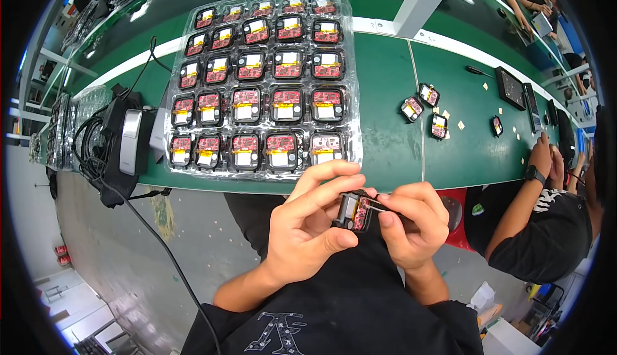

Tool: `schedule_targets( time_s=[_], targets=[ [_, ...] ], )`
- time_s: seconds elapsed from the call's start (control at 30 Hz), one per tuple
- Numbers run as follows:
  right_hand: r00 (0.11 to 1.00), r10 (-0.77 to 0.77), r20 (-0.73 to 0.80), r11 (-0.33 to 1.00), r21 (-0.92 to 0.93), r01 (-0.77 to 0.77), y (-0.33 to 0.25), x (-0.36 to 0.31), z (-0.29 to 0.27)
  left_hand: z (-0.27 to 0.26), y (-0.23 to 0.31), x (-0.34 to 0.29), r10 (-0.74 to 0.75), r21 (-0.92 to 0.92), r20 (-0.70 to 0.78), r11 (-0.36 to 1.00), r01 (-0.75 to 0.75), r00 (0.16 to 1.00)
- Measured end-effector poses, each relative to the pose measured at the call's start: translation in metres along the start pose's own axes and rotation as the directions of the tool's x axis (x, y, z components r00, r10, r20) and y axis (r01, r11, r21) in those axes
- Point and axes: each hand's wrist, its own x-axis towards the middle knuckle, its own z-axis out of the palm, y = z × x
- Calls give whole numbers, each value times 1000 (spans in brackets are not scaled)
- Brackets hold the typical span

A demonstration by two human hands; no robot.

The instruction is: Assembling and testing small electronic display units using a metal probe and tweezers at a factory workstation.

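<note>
Close in front of my chest, my left hand (305, 223) grips a small black device housing (354, 212) between thumb and fingers. Its open face shows a red circuit board, a strip of yellow tape and a silvery part. From the right, my right hand (414, 220) pinches a pair of tweezers (376, 206), their tips at the red board. Just beyond my hands lies a clear plastic tray (353, 124), its pockets filled with similar open housings with red boards. The fingers of my left hand partly cover the housing.
Several more housings (412, 107) lie right of the tray on the green table (385, 162), among small pale scraps. Black cables and a grey-black device (130, 143) stand at the left. A co-worker (546, 226) sits at the right, hands near a dark box (511, 88).
</note>
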Motion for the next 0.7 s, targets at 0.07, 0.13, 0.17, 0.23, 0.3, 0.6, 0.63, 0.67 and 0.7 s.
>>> schedule_targets(
  time_s=[0.07, 0.13, 0.17, 0.23, 0.3, 0.6, 0.63, 0.67, 0.7],
  targets=[
    [1000, -25, 9, 1000, -4, 25, 0, 0, -1, 0, 0, 0, -18, -2, -14, 1000, 18, 1000],
    [999, -35, 22, 999, -15, 35, 0, -1, -2, 0, -1, 1, -12, -9, -13, 1000, 12, 1000],
    [999, -34, 22, 999, -15, 34, 0, -1, -2, -1, -2, 1, -5, -16, -13, 1000, 5, 1000],
    [999, -34, 42, 999, -19, 35, 0, -2, -3, -6, -7, 1, 26, -97, 47, 995, -21, 999],
    [999, -33, 38, 999, -21, 34, 0, -2, -3, -8, -9, 1, 60, -179, 105, 983, -41, 993],
    [996, -27, 84, 999, -31, 29, 0, 2, -9, -12, -10, 2, 47, -217, 119, 976, -20, 992],
    [995, -37, 91, 998, -42, 41, 0, 2, -10, -13, -10, 1, 43, -215, 131, 976, -14, 990],
    [995, -37, 91, 998, -41, 41, -1, 3, -11, -14, -10, 1, 39, -213, 143, 977, -7, 989],
    [996, -49, 76, 997, -54, 53, -3, 4, -13, -13, -9, 1, 39, -212, 142, 977, -8, 989]
  ],
)
